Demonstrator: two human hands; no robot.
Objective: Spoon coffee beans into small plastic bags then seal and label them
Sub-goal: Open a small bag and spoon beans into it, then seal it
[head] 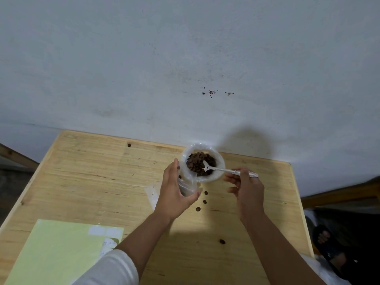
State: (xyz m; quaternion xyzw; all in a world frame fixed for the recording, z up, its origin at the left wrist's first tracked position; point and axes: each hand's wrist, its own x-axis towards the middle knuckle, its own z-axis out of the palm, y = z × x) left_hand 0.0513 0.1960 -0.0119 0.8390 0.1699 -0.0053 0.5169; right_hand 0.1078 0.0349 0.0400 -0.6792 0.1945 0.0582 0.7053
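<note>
Fingers of the right hand pinch the handle of a metal spoon, whose bowl dips into the beans heaped in a white tub at the far edge of the worktop. The left hand curls round a small clear bag, held just beside the tub's near rim with its mouth up; a bean or two seem to show inside it, though the film is too faint to be sure.

The bag will be limp, light and slippery, so it likely needs holding near the mouth, with thumb and fingers keeping the opening spread; gripped lower down, the top would probably fold shut under the spoon. The beans are hard, dry, smooth and prone to roll: four loose beans lie on the wood near the hands, which suggests that a heaped spoon sheds them. A level spoonful, tipped close over the mouth, looks safer. The spoon is stiff and thin; a pinch toward the middle of the handle, as now, gives fair control of the tilt.

A pale green sheet, with what look like white labels on it, lies at the near left, and another flat clear bag seems to lie behind the left wrist.
</note>
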